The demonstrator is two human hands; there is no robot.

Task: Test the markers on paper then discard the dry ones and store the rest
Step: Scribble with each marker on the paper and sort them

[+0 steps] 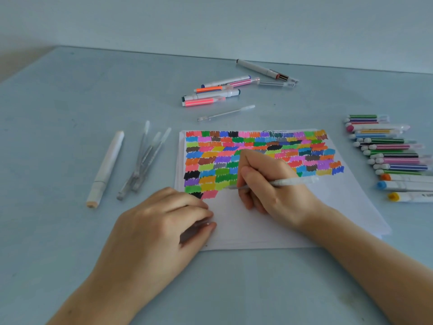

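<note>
Right hand (269, 181) pinches a clear pen (290, 181) in a writing grip, tip down on the paper (328, 207) just below the swatches (257, 151), at the sheet's centre. Left hand (164, 221) rests at the paper's 7 o'clock corner, fingers curled around a small clear cap (203, 223), only partly visible. At 9 o'clock of the sheet, on the table (58, 113): a white marker (105, 168) and a cluster of clear pens (145, 160), just apart. At 12 o'clock: a loose pile of markers (218, 91), one clear pen (226, 113) nearer the paper. At 3 o'clock: a row of coloured markers (393, 156), side by side.
</note>
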